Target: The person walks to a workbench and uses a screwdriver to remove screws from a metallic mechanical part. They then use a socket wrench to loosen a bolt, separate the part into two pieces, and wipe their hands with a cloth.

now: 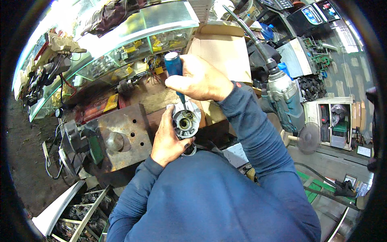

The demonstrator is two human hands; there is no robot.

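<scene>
A blue-handled screwdriver stands nearly upright in my right hand, whose fingers wrap round its handle. Its shaft points down into a round silver metal housing, close to the rim; whether the tip sits on a screw is too small to tell. Inside the housing a ring-shaped bore with brassy parts shows. My left hand grips the housing from its left side, thumb along the near edge and fingers at the far left. Another metal part, partly hidden, lies just below the housing.
To the left stands a rusty steel plate with holes, beside a bench vise-like machine. A glass display case with small parts runs along the back. An open cardboard box lies beyond my right hand. A large power tool stands at right.
</scene>
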